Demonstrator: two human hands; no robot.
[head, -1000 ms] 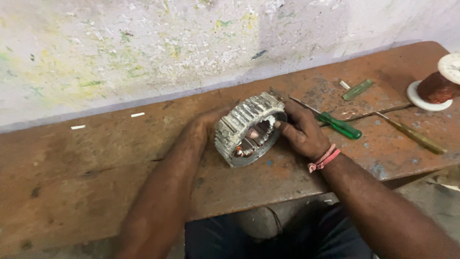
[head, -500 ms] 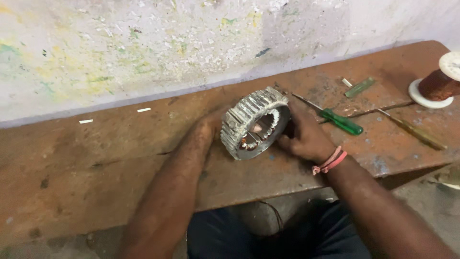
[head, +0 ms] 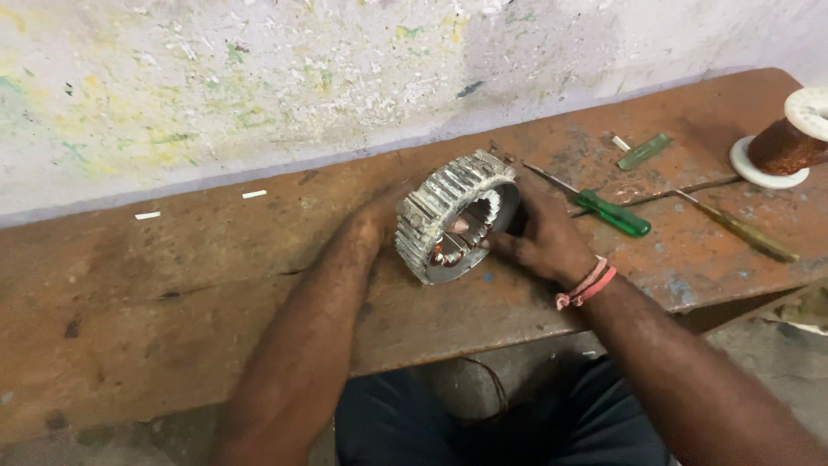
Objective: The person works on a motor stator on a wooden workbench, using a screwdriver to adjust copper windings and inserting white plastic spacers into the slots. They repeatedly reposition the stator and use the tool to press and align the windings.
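Note:
A round metal motor stator (head: 454, 216), ribbed on the outside with copper windings inside its bore, stands tilted on edge on the rusty brown bench (head: 172, 285). My left hand (head: 375, 217) grips its left outer rim from behind. My right hand (head: 539, 237), with a pink band at the wrist, holds its right side, fingers reaching to the open face and into the bore.
A green-handled screwdriver (head: 604, 210) lies just right of my right hand. Farther right lie a brown-handled tool (head: 740, 227), a thin rod (head: 664, 195), a small green strip (head: 642, 151) and a spool of copper wire (head: 789, 142). A paint-flecked wall (head: 302, 69) backs the bench.
The stator has turned slightly in my hands, and the view has shifted a little; both hands stay on the stator.

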